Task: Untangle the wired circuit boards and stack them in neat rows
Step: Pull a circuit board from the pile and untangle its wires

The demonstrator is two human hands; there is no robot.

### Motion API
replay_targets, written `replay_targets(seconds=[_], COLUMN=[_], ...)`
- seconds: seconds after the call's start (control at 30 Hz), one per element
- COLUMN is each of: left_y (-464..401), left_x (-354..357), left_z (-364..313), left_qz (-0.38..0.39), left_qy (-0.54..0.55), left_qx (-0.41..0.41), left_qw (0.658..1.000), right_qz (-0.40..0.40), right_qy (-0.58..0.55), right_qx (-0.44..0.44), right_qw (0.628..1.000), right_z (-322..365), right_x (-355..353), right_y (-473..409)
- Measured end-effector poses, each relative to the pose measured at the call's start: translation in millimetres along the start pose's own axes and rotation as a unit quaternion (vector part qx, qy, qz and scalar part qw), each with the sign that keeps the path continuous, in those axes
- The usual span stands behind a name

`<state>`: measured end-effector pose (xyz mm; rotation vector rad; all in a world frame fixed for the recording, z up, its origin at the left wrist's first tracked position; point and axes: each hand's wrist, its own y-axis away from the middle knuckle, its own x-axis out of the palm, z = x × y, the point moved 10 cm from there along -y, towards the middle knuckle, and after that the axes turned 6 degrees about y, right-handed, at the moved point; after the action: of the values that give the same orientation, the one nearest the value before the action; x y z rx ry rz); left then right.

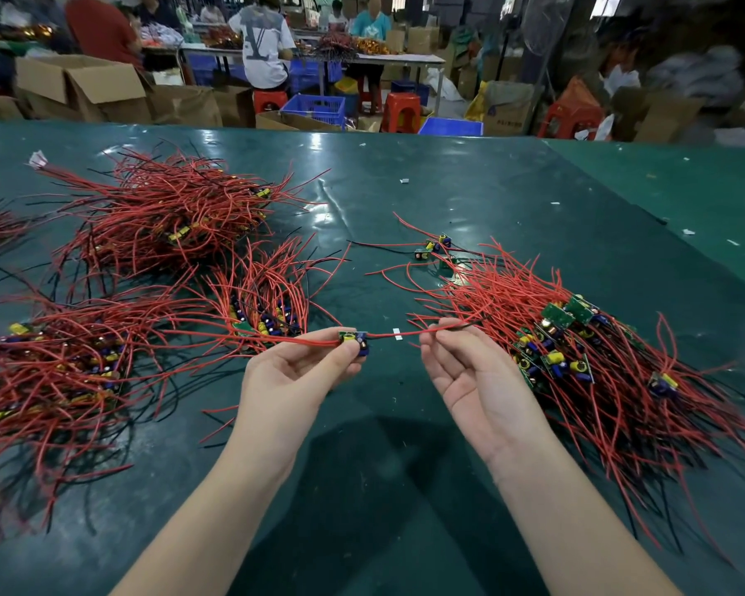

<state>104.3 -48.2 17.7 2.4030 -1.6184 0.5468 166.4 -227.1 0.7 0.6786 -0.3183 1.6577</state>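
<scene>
My left hand (pixel 293 376) pinches a small green circuit board (pixel 353 339) with yellow and blue parts, palm up, above the green table (pixel 405 423). One of its red wires (pixel 401 334) stretches rightward to my right hand (pixel 469 372), which pinches it between thumb and fingertips. More red wires run left from the board toward a small row of boards (pixel 267 316). A tangled heap of wired boards (pixel 577 350) lies just right of my right hand.
Large bundles of red-wired boards lie at the left (pixel 61 372) and far left-centre (pixel 168 221). A few loose boards (pixel 437 249) sit mid-table. Beyond the table's far edge are cardboard boxes, blue crates (pixel 315 107), red stools and people working at another bench.
</scene>
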Motion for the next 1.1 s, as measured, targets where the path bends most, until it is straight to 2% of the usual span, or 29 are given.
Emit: replay_targets(seconds=[0.17, 0.47, 0.53, 0.6, 0.67, 0.73, 0.8, 0.93, 1.1], left_y=[0, 1, 0, -1, -1, 0, 1, -1, -1], left_x=[-1, -4, -6, -5, 0, 4, 6, 1, 1], left_z=[-4, -12, -8, 2, 14, 21, 22, 18, 14], left_qz=[0.001, -0.002, -0.007, -0.004, 0.006, 0.014, 0.016, 0.004, 0.002], left_qy=[-0.063, -0.087, -0.054, 0.028, 0.106, 0.139, 0.151, 0.15, 0.16], left_qx=[0.019, 0.035, 0.015, -0.039, -0.107, -0.147, -0.158, -0.148, -0.13], left_qw=[0.998, 0.996, 0.998, 0.999, 0.989, 0.979, 0.976, 0.978, 0.978], right_qz=[0.011, -0.027, -0.037, -0.048, -0.055, -0.058, -0.051, -0.037, -0.057], right_qy=[0.009, 0.056, 0.052, 0.022, -0.03, -0.074, -0.085, -0.012, 0.015], right_qx=[-0.013, -0.015, -0.012, -0.001, 0.02, 0.032, 0.029, -0.006, -0.031], right_qw=[1.0, 0.998, 0.998, 0.999, 0.998, 0.995, 0.995, 0.999, 0.998], right_z=[6, 11, 11, 9, 6, 4, 5, 14, 18], right_x=[2, -12, -14, -15, -13, -11, -9, -10, -19], right_y=[-2, -3, -2, -2, -2, -1, -1, -1, -1])
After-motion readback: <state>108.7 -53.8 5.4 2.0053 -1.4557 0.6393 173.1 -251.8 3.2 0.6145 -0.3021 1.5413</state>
